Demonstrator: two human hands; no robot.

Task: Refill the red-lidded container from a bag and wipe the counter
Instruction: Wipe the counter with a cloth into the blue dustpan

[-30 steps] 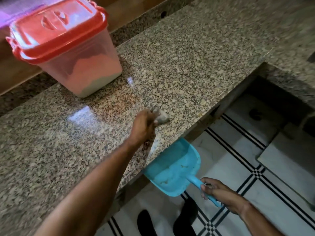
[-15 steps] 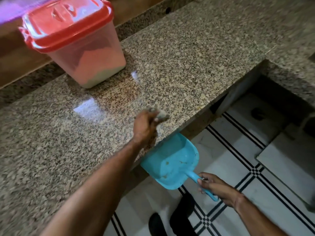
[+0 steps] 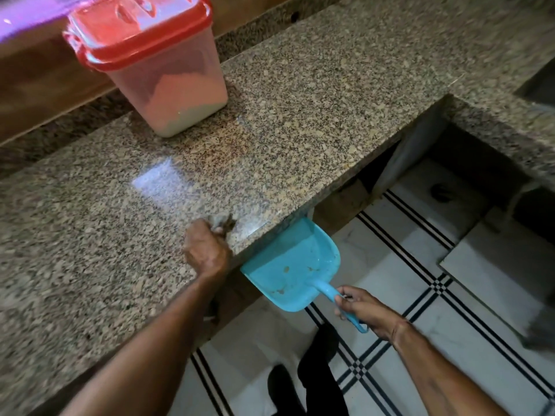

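Well beyond the left hand (image 3: 207,253), the red-lidded container (image 3: 162,70) stands closed on the counter (image 3: 300,115). That hand, fingers curled round a grey cloth (image 3: 220,222), has pulled back to the counter's lip since a second ago. Just below it the right hand (image 3: 366,310) grips the blue dustpan (image 3: 288,265) by its handle, pan waiting; the sweep-off looks nearly done.

The speckled brown granite table (image 3: 300,115) runs in an L. Its polished top catches a pale bluish patch of light (image 3: 159,181), and a dark wooden band (image 3: 36,94) rises along its back edge beneath a purple glow (image 3: 27,13). Below, the floor (image 3: 450,340) is white tile crossed by thin black stripes, reaching into a dim recess (image 3: 468,163) under the table.
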